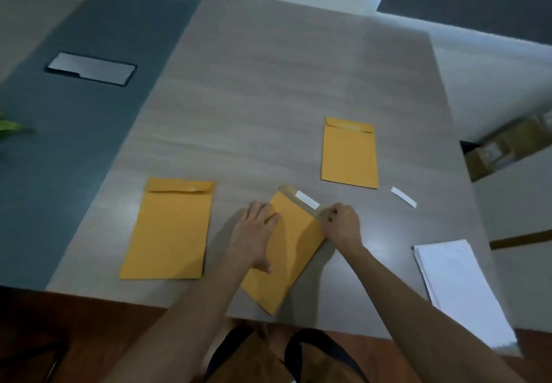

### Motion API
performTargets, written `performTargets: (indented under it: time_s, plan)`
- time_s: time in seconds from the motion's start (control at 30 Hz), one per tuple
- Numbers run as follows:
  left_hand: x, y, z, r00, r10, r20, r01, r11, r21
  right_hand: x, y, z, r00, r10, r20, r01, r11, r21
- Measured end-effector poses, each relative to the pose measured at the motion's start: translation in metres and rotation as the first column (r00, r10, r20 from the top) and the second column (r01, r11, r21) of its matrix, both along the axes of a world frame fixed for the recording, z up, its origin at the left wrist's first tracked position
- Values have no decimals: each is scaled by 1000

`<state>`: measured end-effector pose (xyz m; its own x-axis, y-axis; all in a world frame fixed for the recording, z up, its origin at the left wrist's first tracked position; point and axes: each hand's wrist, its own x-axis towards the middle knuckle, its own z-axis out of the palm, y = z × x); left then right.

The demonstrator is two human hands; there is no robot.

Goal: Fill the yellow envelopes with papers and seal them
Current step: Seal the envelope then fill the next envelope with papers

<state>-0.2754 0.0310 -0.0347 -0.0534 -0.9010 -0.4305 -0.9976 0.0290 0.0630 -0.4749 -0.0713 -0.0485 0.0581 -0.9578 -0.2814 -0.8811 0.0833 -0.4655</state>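
Three yellow envelopes lie on the grey table (268, 98). The middle envelope (286, 251) is tilted at the near edge, its flap open, with a white strip (307, 199) still partly stuck to the flap. My left hand (254, 233) presses flat on this envelope's left side. My right hand (342, 224) pinches the flap's right end, at the strip. A second envelope (170, 230) with its flap folded down lies to the left. A third envelope (349, 152) lies farther back on the right. A stack of white papers (460, 290) sits at the near right.
A loose white strip (403, 197) lies on the table right of the middle envelope. A dark band with a grey cover plate (91, 68) runs along the table's left. A green leaf (9, 127) shows at the left edge. Cardboard boxes (507, 146) stand beyond the table's right side.
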Motion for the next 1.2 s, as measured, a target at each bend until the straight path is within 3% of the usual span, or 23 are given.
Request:
performTargets:
  time_s: [0.2,0.4,0.57,0.7,0.93,1.2]
  plan:
    - [-33,-37,10,978,-204,48,202,978,47,-54,13,2,991,-137,-1,137,990,32]
    - [-62,-58,21,977,-212,-3,212,976,52,-74,12,13,990,-115,80,115,993,7]
    - [-98,-57,25,993,-24,-117,16,997,-72,-94,10,22,988,-62,144,65,998,-11]
    - [-138,-49,26,980,83,-182,-112,982,-154,-125,8,29,979,-109,174,116,993,-34]
    - [-239,-37,23,872,255,-418,-289,957,-18,-221,13,34,977,-200,74,205,976,-67]
    - [-344,-26,10,703,487,-519,-469,865,177,-332,36,35,944,-243,-224,239,970,-41]
